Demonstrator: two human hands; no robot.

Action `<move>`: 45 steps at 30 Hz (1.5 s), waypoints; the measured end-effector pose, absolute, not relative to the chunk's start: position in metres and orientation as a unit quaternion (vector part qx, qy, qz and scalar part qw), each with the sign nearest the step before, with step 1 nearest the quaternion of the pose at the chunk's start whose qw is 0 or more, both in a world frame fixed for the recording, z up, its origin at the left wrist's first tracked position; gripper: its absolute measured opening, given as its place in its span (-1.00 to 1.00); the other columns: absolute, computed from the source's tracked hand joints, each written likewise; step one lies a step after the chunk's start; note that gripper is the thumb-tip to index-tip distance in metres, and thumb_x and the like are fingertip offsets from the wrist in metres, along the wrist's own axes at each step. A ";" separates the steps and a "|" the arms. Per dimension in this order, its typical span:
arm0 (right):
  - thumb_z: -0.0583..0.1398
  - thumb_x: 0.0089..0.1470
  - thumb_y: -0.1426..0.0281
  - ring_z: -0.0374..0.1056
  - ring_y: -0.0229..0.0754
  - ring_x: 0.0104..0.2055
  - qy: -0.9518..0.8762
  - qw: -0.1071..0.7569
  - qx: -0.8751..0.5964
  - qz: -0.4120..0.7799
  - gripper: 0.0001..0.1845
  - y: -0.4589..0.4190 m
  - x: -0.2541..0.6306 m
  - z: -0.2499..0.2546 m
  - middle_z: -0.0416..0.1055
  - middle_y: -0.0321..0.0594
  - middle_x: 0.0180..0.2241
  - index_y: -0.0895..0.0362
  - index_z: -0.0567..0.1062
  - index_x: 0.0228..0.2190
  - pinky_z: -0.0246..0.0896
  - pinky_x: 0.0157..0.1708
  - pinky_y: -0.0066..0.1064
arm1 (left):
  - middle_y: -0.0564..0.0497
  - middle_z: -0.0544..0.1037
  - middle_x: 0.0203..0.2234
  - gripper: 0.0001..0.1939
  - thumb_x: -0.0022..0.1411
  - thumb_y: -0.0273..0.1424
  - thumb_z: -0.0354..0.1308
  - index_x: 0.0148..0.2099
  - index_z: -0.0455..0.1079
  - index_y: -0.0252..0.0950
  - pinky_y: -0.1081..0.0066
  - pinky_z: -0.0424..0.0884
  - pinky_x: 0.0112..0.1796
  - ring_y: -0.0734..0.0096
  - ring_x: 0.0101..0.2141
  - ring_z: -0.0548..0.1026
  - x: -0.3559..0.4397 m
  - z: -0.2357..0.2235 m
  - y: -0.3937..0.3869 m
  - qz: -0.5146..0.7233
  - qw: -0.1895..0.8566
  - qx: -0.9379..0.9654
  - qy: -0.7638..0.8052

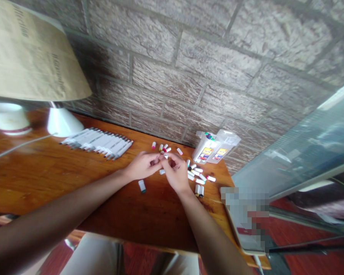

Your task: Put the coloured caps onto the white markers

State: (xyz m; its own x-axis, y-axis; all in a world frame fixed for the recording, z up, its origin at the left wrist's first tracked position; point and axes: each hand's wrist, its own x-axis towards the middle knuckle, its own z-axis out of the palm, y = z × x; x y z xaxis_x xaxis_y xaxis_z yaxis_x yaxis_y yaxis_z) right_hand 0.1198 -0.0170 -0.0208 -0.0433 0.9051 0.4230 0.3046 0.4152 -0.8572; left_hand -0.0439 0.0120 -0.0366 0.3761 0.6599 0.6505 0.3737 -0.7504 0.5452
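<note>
My left hand (143,165) and my right hand (176,172) meet over the table, their fingertips pinched together around a small white marker cap (165,156). Most of the cap is hidden by the fingers. Several loose caps with coloured ends lie about the hands: a pink-ended cap (154,145) behind them, a green-ended cap (142,186) in front of my left hand, and a heap of caps (197,173) right of my right hand. To the left lies a row of white markers (99,143), side by side without their caps.
A clear plastic marker case (215,147) stands open at the back right, with a few coloured ends inside. A lamp (64,120) and a white cup (10,118) stand at the left. The brick wall (160,76) bounds the table (111,202) behind.
</note>
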 end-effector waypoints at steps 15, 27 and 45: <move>0.24 0.19 0.16 0.24 -0.30 -0.46 -0.665 0.521 -0.456 0.281 -0.69 -0.020 0.118 -0.017 0.51 -0.23 -0.34 0.13 0.66 -0.29 0.19 -0.41 -0.40 | 0.18 0.31 -0.71 -0.64 0.33 -0.31 0.12 -0.51 0.23 -0.26 0.50 0.09 -0.53 0.59 -0.66 0.21 -0.045 -0.034 0.011 0.456 0.134 0.823 0.312; 0.25 0.19 0.16 0.23 -0.33 -0.49 -0.666 0.523 -0.453 0.277 -0.69 -0.018 0.118 -0.019 0.50 -0.28 -0.36 0.13 0.67 -0.28 0.17 -0.44 -0.44 | 0.18 0.34 -0.70 -0.66 0.33 -0.34 0.13 -0.50 0.25 -0.28 0.54 0.12 -0.52 0.61 -0.64 0.24 -0.047 -0.037 0.013 0.460 0.119 0.827 0.301; 0.24 0.17 0.17 0.21 -0.35 -0.50 -0.666 0.522 -0.457 0.274 -0.68 -0.018 0.118 -0.019 0.49 -0.30 -0.37 0.14 0.67 -0.27 0.18 -0.44 -0.47 | 0.17 0.36 -0.69 -0.67 0.31 -0.34 0.14 -0.51 0.30 -0.32 0.59 0.14 -0.52 0.65 -0.63 0.26 -0.047 -0.036 0.014 0.448 0.116 0.829 0.313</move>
State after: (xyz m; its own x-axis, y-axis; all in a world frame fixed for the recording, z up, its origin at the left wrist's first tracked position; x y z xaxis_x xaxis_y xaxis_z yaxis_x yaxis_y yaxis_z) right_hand 0.1176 -0.0176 -0.0191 -0.0371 0.8950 0.4446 0.3232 0.4317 -0.8421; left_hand -0.0475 0.0139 -0.0360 0.4026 0.6227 0.6710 0.4142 -0.7776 0.4731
